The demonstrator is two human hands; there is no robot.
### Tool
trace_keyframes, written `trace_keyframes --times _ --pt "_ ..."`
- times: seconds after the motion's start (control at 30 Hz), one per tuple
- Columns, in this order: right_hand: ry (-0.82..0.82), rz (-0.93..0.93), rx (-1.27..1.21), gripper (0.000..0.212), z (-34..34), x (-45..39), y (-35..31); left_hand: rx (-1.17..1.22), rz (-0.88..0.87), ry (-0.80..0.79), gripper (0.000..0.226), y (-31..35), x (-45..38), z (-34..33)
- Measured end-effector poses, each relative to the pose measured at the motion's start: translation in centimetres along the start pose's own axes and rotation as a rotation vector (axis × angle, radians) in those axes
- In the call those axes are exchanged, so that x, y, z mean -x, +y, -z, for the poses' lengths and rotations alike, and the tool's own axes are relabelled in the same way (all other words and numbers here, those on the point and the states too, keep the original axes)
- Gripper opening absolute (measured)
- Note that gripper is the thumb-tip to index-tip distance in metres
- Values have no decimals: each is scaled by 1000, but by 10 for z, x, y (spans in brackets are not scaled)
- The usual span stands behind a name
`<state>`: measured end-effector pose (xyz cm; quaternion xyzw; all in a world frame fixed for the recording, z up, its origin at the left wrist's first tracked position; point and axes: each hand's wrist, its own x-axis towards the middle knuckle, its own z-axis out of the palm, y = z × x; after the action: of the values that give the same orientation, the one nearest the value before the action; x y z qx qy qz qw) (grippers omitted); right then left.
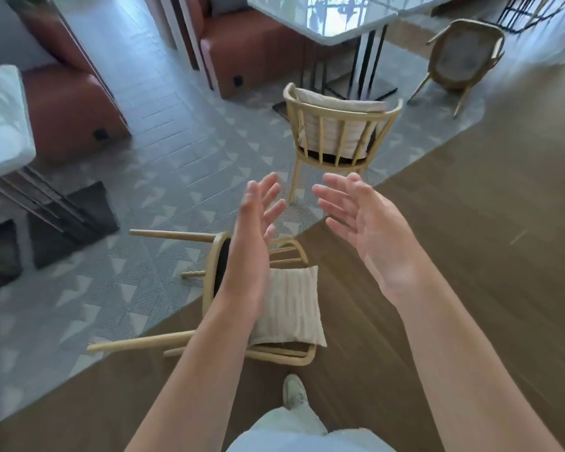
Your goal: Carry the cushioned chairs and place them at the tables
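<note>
A light wooden chair [341, 132] with a cream cushion stands upright by a white table [323, 19] at the top centre. A second such chair [209, 259] lies tipped on its side on the floor below my hands, its striped cushion [289, 308] loose against it. A third chair [463, 57] stands tilted at the upper right. My left hand [255, 236] and my right hand [369, 230] are raised in front of me, palms facing each other, fingers spread, holding nothing and touching no chair.
Brown leather benches [252, 50] stand behind the table and at the left [69, 102]. Another white table [0, 125] with dark base plates [69, 220] is at the left edge. Patterned grey carpet meets wooden flooring [486, 223]. My shoe [294, 391] shows below.
</note>
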<state>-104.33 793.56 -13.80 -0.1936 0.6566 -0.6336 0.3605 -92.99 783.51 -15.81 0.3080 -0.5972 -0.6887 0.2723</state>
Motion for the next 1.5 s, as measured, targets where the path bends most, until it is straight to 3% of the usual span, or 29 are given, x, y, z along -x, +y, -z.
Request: trace_keyframes --times 0.37,0.73,0.93,1.23,1.37,1.5 --pt "-121 -29 -52 44 -48 -47 -28 -4 -31 146 64 17 -26 38" --pt "-307 -54 -80 49 -57 -85 -31 32 -54 423 74 28 -36 40" --pt "-455 -75 -70 26 -38 -119 -44 56 -84 592 71 31 -44 14" --pt "-760 -91 -42 61 -8 -162 -54 45 -78 903 76 34 -46 -50" --pt "-884 -128 -2 33 -8 -157 -41 2 -73 1042 74 31 -24 -71" --pt "-1004 -146 27 32 -11 -137 -36 11 -86 1169 76 30 9 -80"
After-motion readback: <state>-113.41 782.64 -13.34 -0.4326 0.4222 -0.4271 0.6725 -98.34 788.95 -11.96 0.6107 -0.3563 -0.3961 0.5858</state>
